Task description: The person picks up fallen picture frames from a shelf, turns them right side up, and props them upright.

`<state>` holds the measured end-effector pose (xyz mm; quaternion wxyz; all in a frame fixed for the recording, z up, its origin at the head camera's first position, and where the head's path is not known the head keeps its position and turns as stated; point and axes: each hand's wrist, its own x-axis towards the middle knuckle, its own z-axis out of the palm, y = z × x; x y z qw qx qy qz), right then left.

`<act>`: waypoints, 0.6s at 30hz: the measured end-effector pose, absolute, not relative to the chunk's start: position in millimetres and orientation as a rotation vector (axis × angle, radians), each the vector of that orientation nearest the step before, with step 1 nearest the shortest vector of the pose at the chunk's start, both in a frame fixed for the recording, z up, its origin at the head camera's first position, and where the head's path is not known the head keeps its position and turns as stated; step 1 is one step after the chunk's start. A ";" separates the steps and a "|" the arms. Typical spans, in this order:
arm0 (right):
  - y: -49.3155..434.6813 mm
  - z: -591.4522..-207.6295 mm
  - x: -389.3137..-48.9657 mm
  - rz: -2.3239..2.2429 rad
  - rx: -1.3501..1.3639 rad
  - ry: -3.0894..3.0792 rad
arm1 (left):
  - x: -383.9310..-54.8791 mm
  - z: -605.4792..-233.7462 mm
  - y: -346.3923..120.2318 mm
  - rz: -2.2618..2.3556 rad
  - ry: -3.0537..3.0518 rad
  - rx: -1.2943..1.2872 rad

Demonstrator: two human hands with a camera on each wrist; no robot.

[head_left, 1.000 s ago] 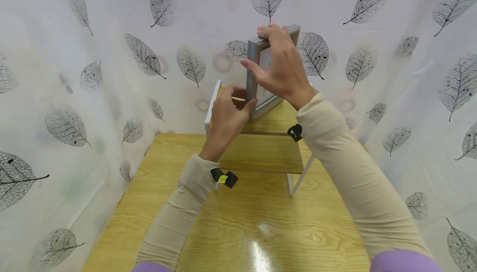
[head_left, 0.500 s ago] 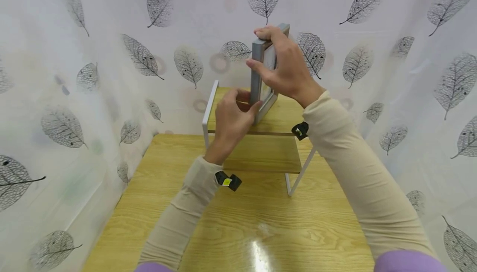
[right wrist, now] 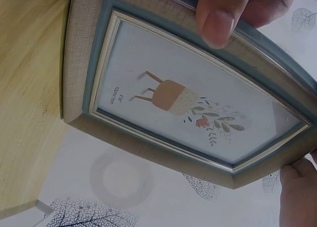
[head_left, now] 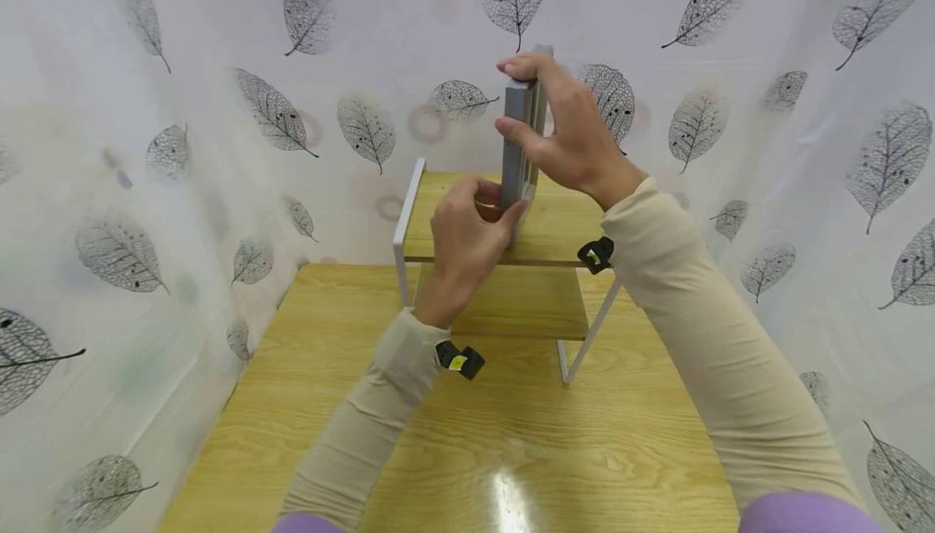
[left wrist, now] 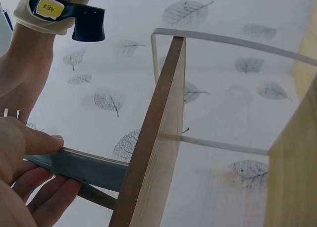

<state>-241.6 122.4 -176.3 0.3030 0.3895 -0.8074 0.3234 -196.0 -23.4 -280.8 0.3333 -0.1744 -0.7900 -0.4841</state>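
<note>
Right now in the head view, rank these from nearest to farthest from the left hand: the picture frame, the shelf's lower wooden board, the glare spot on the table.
1. Grey-blue picture frame: gripped by the left hand at its lower edge.
2. Lower wooden board of the white-legged shelf: just below the wrist.
3. Glare spot on the wooden table: near edge, farthest.

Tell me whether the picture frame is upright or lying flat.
Upright: the picture frame stands on edge on the shelf, gripped by both hands.
</note>
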 end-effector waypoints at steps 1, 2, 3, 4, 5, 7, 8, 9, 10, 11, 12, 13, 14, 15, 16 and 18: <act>122.7 -176.7 -242.0 0.866 1.040 -2.132 | -195.9 -281.3 -22.4 -1.253 -2.057 -0.456; 123.1 -177.0 -242.6 0.879 1.053 -2.121 | -195.8 -281.8 -21.5 -1.244 -2.053 -0.457; 123.7 -177.4 -243.4 0.886 1.072 -2.103 | -195.8 -282.2 -20.4 -1.234 -2.051 -0.457; 124.2 -177.8 -244.4 0.897 1.090 -2.085 | -195.7 -282.6 -19.5 -1.223 -2.050 -0.455; 124.8 -178.2 -245.2 0.909 1.108 -2.070 | -195.5 -283.0 -18.7 -1.214 -2.049 -0.454; 126.3 -179.3 -247.5 0.910 1.152 -2.030 | -194.8 -283.6 -17.2 -1.200 -2.045 -0.451; 127.1 -179.8 -248.7 0.914 1.177 -2.009 | -194.7 -283.9 -16.3 -1.198 -2.044 -0.450; 128.0 -180.1 -249.9 0.914 1.200 -1.990 | -194.7 -284.3 -15.5 -1.195 -2.041 -0.450; 128.8 -180.5 -250.6 0.930 1.210 -1.984 | -194.7 -284.5 -14.6 -1.196 -2.038 -0.451; 129.8 -180.7 -251.5 0.938 1.226 -1.971 | -194.7 -284.7 -13.6 -1.196 -2.032 -0.457; 130.9 -180.8 -252.3 0.946 1.241 -1.961 | -194.8 -284.9 -12.5 -1.197 -2.026 -0.462; 131.9 -180.5 -252.9 0.953 1.253 -1.958 | -195.0 -285.1 -11.4 -1.199 -2.020 -0.467; 132.8 -180.2 -253.3 0.972 1.261 -1.956 | -195.4 -285.4 -10.5 -1.199 -2.013 -0.472; 133.5 -179.8 -253.4 0.986 1.263 -1.960 | -195.1 -285.6 -9.8 -1.203 -2.003 -0.476; 134.4 -179.6 -253.9 0.989 1.273 -1.956 | -194.8 -285.6 -9.6 -1.208 -1.993 -0.482; 135.1 -178.7 -253.8 1.001 1.280 -1.960 | -194.5 -286.6 -11.0 -1.217 -1.972 -0.492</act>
